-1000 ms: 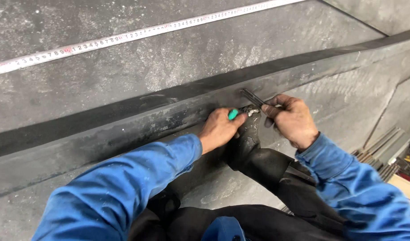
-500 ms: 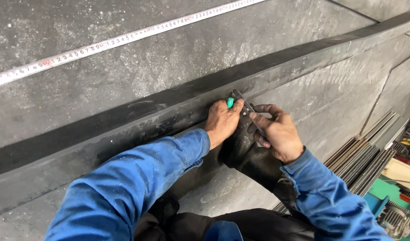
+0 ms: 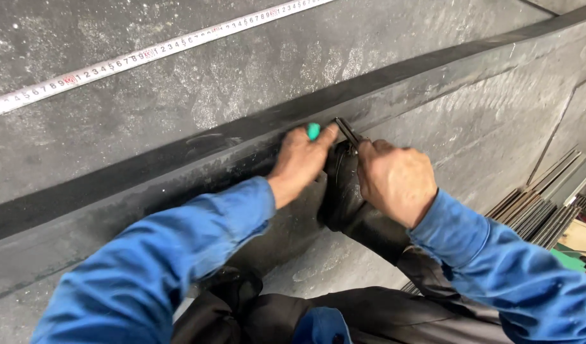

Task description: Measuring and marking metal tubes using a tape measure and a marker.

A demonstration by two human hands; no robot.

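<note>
Green handle tip (image 3: 313, 131) is all that shows of the tool in the left hand (image 3: 300, 160); the rest is buried in the closed fist, so tool type can't be told. Right hand (image 3: 397, 181) is clenched too, pinching a thin dark metal strip (image 3: 346, 130). Only its upper end shows, sticking out between the two hands; lower end is hidden under the right fingers. Strip's long axis runs diagonal, pointing up and away to the left from the right hand's knuckles, its tip just beside the green handle tip. Both hands press against the raised black rubber ledge (image 3: 178, 156). Black leather piece (image 3: 344, 197) sits between and below the hands, partly covered. Tape measure (image 3: 133, 54) lies well beyond the hands. Metal bars (image 3: 541, 210) right of the right forearm, cut off at frame edge.
</note>
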